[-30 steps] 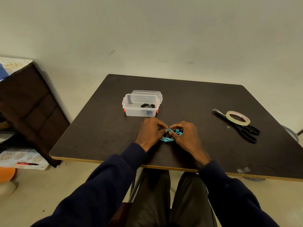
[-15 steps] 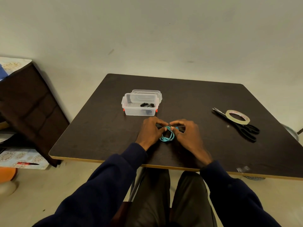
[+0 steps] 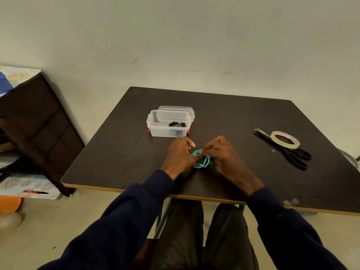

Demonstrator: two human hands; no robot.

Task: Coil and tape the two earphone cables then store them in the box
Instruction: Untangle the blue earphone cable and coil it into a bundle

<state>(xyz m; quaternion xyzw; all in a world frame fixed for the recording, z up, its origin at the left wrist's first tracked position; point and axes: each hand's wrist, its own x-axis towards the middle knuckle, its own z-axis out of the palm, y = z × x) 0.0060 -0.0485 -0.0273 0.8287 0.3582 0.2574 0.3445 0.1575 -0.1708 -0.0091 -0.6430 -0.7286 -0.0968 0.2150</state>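
A turquoise earphone cable (image 3: 201, 161), wound into a small coil, sits between my two hands near the table's front middle. My left hand (image 3: 180, 155) pinches the coil's left side with thumb and fingers. My right hand (image 3: 224, 155) holds its right side, fingers curled over the top loops. Behind them stands a clear plastic box (image 3: 168, 124) with red clips, and a dark earphone bundle (image 3: 176, 124) lies inside it. The box lid (image 3: 190, 111) leans behind the box.
Black scissors (image 3: 290, 152) lie at the right of the dark table (image 3: 116, 152), with a roll of clear tape (image 3: 284, 139) resting on them. A small scrap of tape (image 3: 291, 201) sticks near the front edge. A dark cabinet (image 3: 37, 129) stands to the left.
The coil has opened from a tight bunch into visible loops. Both hands stayed in place, with my fingers shifting on the cable and my left fingers lifting a little.
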